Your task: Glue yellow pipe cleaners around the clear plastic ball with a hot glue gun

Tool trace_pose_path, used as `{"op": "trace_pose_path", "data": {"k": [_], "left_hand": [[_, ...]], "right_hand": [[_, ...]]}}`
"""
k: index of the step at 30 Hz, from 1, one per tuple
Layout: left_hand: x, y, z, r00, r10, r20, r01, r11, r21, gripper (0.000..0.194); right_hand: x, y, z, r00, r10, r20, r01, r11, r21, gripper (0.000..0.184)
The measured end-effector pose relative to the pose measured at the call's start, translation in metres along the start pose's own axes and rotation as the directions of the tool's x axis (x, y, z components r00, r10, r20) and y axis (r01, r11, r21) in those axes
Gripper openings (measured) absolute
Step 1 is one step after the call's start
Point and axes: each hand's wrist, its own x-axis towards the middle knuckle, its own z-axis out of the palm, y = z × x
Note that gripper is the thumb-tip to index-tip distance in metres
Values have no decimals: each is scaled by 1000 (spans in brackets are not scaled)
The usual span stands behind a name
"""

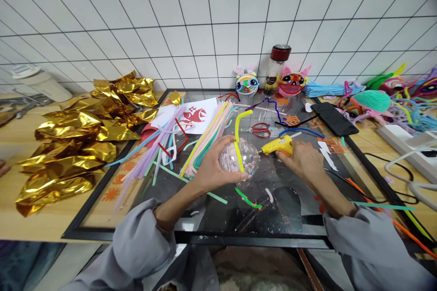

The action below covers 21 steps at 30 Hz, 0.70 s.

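My left hand (211, 168) is closed round a clear plastic ball (241, 157) with coloured bits inside. A yellow pipe cleaner (239, 138) runs over the ball and sticks up above it. My right hand (302, 159) grips a yellow hot glue gun (277, 145), its nozzle pointing left at the ball's right side. Both hands hover over a black-framed glass tabletop (273, 209). A green pipe cleaner piece (247, 200) lies just below the ball.
A fan of pastel pipe cleaners (170, 145) and crumpled gold foil (85, 136) lie left. Red scissors (261, 129), a red paper cutting (194, 116), a dark phone (332, 118), a jar (276, 68), two fuzzy masks and more craft pieces sit behind and right.
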Motion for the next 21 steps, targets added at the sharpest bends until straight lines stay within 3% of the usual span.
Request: {"op": "trace_pose_path", "data": {"k": [4,6,8,9,10,12,14,17,21], "left_hand": [[0,0,1,1000,17,4,-17,1000,9,78],[0,0,2,1000,20,4,-20,1000,5,77],[1,0,3,1000,9,8,-9,1000,-9,77],[1,0,3,1000,2,13,-2,1000,-17,77],[1,0,4,1000,-4,20,5,1000,-24,78],[1,-1,4,1000,-11,28,12,999,-30,79],[1,-1,5,1000,-7,29,8,999,-31,80],[0,-2,6,1000,9,29,-9,1000,-20,81],[0,-1,7,999,25,45,-24,1000,-15,81]], "right_hand": [[1,3,6,998,-31,-53,32,999,8,58],[5,11,9,982,-83,-170,96,993,64,54],[10,19,10,919,-125,-374,228,942,246,41],[12,21,10,879,-106,-464,317,858,404,35],[13,23,9,859,-81,-506,407,708,577,31],[12,20,8,875,-19,-484,464,321,826,30],[7,13,5,914,-5,-406,406,50,913,36],[-1,1,0,939,-13,-343,341,-94,935,42],[-7,-7,-4,944,-8,-329,326,-108,939,36]]}}
